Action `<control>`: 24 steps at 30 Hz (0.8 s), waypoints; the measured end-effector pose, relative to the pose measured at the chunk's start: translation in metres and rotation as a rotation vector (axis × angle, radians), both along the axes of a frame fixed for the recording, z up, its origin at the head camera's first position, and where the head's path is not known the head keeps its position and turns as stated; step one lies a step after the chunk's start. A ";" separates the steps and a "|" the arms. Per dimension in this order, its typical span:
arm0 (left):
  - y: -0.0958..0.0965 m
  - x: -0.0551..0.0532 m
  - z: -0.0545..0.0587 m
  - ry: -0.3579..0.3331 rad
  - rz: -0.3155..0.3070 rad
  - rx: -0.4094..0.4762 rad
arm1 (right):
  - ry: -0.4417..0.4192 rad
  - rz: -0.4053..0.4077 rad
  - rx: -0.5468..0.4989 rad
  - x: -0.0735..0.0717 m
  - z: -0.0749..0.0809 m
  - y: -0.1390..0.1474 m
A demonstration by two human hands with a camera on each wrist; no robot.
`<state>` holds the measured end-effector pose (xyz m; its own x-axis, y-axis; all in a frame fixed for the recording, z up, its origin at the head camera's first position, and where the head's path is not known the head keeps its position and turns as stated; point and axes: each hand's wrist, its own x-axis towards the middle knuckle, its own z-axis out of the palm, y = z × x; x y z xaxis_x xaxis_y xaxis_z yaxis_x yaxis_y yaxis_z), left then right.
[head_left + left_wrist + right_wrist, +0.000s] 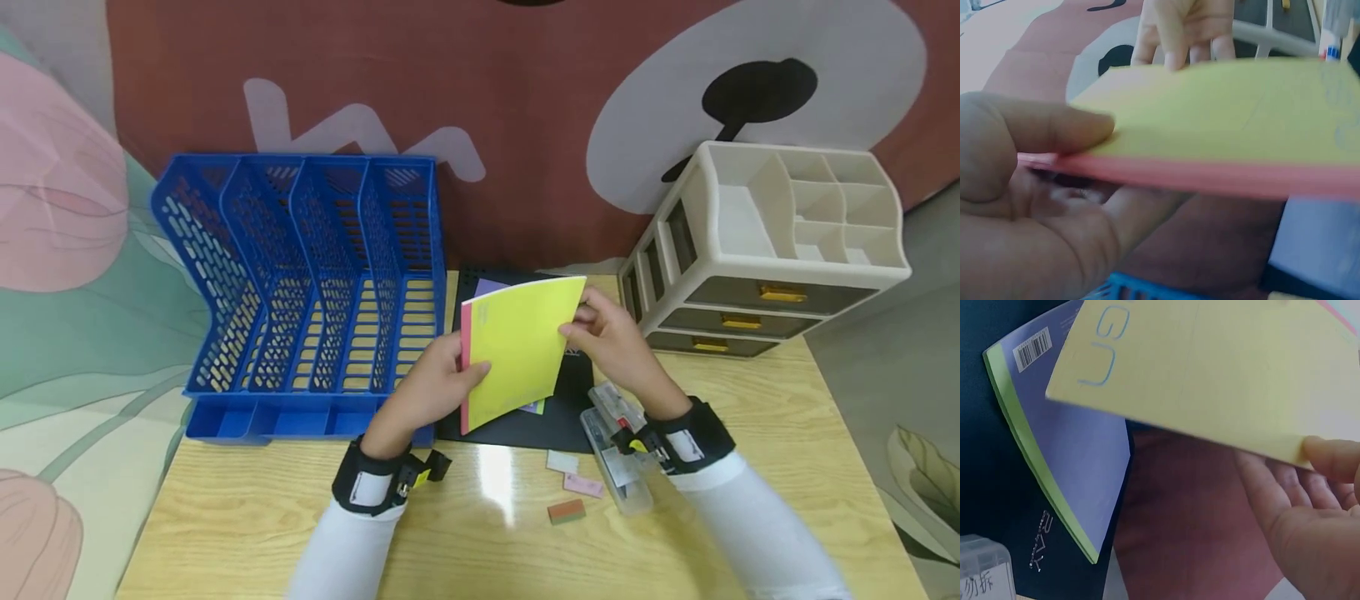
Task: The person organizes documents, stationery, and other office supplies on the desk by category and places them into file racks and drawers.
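A yellow notebook [521, 346] with a pink spine is held up over a black mat-like sheet [495, 429]. My left hand [431, 383] grips its spine side, thumb on the cover and fingers beneath, as the left wrist view also shows. At the opposite edge, my right hand [611, 342] pinches the notebook between thumb and fingers. Below it, a purple notebook [1072, 431] with a green spine and a barcode lies on the black sheet; the yellow one hides most of it in the head view.
A blue file rack [307, 392] stands at the left. To the right is a white drawer organizer [810, 271]. Clear plastic cases [618, 467] lie by my right wrist, near a white eraser-like block [562, 462], a pink one [583, 485] and an orange-green one [566, 511].
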<state>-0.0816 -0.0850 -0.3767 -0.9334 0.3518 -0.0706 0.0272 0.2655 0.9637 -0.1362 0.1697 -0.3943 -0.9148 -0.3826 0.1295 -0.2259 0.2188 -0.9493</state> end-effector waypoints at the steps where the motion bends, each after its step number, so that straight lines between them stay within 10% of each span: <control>1: -0.002 0.001 0.002 -0.003 -0.001 -0.021 | 0.004 0.016 -0.014 0.000 0.000 -0.001; 9: -0.011 0.011 0.016 0.025 0.024 -0.121 | 0.058 0.032 -0.044 0.003 0.006 -0.010; 24: -0.038 0.020 0.038 0.406 0.101 -0.119 | 0.161 0.037 0.073 0.009 0.009 -0.004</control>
